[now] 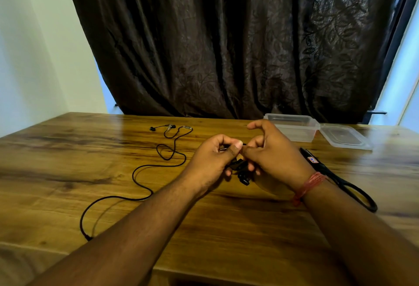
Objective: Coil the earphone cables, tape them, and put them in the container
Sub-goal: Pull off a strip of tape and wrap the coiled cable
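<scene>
Head view, near to far. Two bare forearms entering from 6 o'clock, converging above the brown wood-grain table (90,154). Left hand (213,158) curled, thumb and forefinger pinching a thin black cable end; right hand (274,154), with a red thread band (306,187) at the wrist, closed on the same piece, index finger raised and free. Small bundle of black earphone cable with dark earbuds (241,172) gripped between and just below both hands, partly hidden by the fingers. Black-handled scissors with a small red-and-blue label (340,179) lying flat on the table at 3 o'clock of the hands, partly behind the right wrist. Second black earphone cable (145,170), uncoiled, lying loose on the table at 9 to 10 o'clock of the hands, winding from the near left toward its earbuds at the far end. Clear rectangular plastic container (294,126), open, standing at 1 o'clock, just behind the right hand; clear plastic lid (344,138) flat on the table touching its right side. Dark brown leaf-patterned curtain (226,42) hanging behind the far table edge at 12 o'clock.
</scene>
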Motion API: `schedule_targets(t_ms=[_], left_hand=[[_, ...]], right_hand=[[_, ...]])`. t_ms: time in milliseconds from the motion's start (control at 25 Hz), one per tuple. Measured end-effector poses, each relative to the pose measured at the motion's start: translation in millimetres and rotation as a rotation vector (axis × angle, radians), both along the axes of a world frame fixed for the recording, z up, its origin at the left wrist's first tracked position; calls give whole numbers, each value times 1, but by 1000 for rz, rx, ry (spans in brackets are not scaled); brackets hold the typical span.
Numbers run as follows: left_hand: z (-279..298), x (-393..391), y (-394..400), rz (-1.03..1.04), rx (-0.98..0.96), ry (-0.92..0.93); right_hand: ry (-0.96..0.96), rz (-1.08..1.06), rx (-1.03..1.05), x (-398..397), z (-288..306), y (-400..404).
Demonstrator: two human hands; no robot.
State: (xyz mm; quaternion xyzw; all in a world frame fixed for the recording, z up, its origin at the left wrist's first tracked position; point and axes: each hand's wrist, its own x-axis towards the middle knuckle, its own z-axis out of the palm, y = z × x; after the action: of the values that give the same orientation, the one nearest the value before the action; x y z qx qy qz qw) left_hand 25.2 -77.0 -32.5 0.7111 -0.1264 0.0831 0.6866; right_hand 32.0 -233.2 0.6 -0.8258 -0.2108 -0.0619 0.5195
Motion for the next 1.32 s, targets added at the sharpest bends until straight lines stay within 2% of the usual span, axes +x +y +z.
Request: schedule_targets(t_ms=[240,440,560,840,1080,1320], left_hand=[[5,-4,-2,55,9,-36],[4,-2,-2,96,71,-66],[6,-3,-2,113,31,-87],[10,-10,-2,73,17,-76],[9,-8,-3,164,261,-185],[8,-8,-2,196,323,-236]], right_hand=[[-77,-23,-89,-1,-2,1],[-226,-75,-285,3,-1,-3],[-215,-74,-351,3,-1,-7],[-174,-44,-260,5,-2,-6],[-232,-66,-326,3,-3,-5],[-231,-64,-311,5,-4,-4]])
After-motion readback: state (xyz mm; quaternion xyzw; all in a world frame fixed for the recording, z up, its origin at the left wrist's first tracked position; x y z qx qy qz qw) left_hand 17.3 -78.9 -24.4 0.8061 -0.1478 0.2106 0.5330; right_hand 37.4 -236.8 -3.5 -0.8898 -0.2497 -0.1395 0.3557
